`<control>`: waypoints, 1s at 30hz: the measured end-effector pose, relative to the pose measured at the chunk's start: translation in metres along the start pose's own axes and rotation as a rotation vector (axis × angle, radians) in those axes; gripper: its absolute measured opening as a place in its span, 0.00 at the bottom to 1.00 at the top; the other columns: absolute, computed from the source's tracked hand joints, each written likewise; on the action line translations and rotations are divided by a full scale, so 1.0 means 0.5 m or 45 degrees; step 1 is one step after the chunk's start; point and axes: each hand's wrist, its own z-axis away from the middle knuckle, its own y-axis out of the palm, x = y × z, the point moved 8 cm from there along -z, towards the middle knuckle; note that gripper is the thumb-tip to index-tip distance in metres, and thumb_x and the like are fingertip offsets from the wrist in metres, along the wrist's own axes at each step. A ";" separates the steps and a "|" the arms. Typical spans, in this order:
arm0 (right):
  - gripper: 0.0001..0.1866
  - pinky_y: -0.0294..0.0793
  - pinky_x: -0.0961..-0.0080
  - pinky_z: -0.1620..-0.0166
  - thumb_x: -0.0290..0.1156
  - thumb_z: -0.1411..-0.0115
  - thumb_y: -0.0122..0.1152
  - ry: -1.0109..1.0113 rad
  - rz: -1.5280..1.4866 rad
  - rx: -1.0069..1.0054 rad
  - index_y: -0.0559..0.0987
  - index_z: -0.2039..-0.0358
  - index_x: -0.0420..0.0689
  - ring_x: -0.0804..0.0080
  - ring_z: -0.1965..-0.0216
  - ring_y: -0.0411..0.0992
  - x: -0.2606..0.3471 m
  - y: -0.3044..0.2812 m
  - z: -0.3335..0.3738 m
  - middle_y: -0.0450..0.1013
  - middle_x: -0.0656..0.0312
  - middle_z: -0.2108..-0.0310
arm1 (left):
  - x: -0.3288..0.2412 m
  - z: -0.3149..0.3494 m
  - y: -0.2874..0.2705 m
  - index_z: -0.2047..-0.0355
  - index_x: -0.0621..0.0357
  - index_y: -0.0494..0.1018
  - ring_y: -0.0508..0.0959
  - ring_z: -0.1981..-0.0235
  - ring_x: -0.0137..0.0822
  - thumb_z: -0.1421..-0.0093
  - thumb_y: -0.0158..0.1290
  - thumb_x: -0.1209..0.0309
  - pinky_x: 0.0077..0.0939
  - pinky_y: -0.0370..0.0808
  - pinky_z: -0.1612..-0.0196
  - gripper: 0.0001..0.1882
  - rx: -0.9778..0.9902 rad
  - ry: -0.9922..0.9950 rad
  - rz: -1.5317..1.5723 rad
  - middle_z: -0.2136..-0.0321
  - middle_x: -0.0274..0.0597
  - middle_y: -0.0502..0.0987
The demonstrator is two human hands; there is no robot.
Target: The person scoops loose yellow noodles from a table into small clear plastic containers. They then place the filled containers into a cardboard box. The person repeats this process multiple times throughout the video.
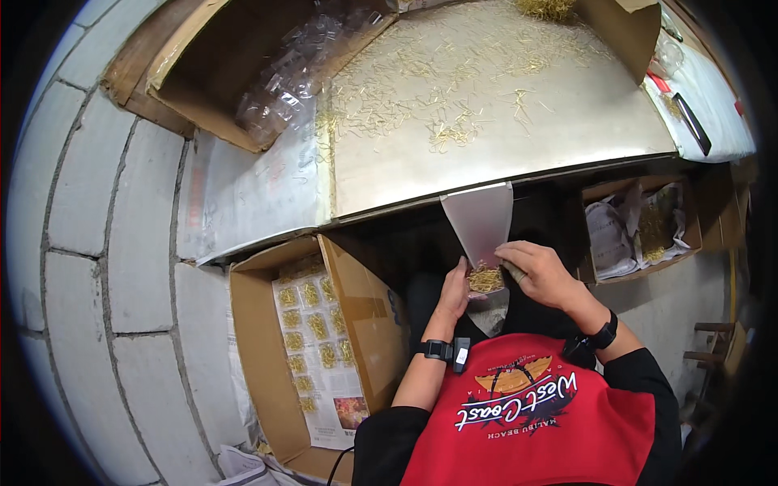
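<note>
A whitish tapered chute [480, 217] slopes down from the table's front edge toward me. At its narrow lower end lies a heap of thin gold wire pieces [486, 279], in what looks like a small clear plastic box [489, 301]. My left hand [455, 290] grips this box from its left side, thumb up along the edge. On the other side, my right hand [531, 269] is closed with its fingertips by the chute's right edge, just above the heap. Whether those fingertips pinch the chute or some wire is too small to tell.
Gold wire pieces lie scattered over the metal tabletop [519, 138]. At the far left, a cardboard box [194, 89] holds clear plastic boxes. Lower left, a tall carton [361, 316] contains rows of filled clear boxes. Another carton [643, 235] with paper sits at right, below a black-handled tool [691, 123].
</note>
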 end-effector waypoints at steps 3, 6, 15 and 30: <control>0.15 0.74 0.64 0.57 0.18 0.52 0.55 0.089 -0.138 0.031 0.75 0.60 0.37 0.50 0.61 0.73 -0.033 0.019 0.018 0.74 0.49 0.62 | 0.014 0.013 -0.014 0.54 0.63 0.68 0.80 0.67 0.34 0.34 0.36 0.50 0.27 0.79 0.78 0.27 0.067 -0.046 -0.026 0.64 0.45 0.78; 0.16 0.73 0.64 0.56 0.19 0.51 0.54 0.095 -0.229 0.132 0.75 0.59 0.37 0.50 0.59 0.73 -0.039 0.048 0.034 0.73 0.49 0.61 | 0.017 0.039 -0.008 0.56 0.63 0.70 0.80 0.68 0.33 0.35 0.40 0.51 0.26 0.80 0.74 0.25 0.157 -0.118 -0.051 0.64 0.45 0.78; 0.22 0.59 0.58 0.40 0.33 0.44 0.57 -0.379 0.297 0.246 0.70 0.49 0.39 0.58 0.43 0.63 0.054 0.088 0.050 0.68 0.51 0.49 | -0.089 0.106 0.030 0.55 0.63 0.70 0.80 0.74 0.31 0.37 0.48 0.67 0.21 0.78 0.82 0.14 0.024 0.095 -0.102 0.68 0.42 0.77; 0.25 0.61 0.57 0.41 0.28 0.47 0.59 -0.384 0.010 -0.113 0.69 0.48 0.40 0.56 0.42 0.63 0.144 -0.024 0.000 0.65 0.52 0.45 | -0.256 0.208 0.124 0.55 0.63 0.69 0.79 0.70 0.29 0.38 0.49 0.67 0.24 0.80 0.75 0.14 0.048 0.309 0.026 0.64 0.41 0.76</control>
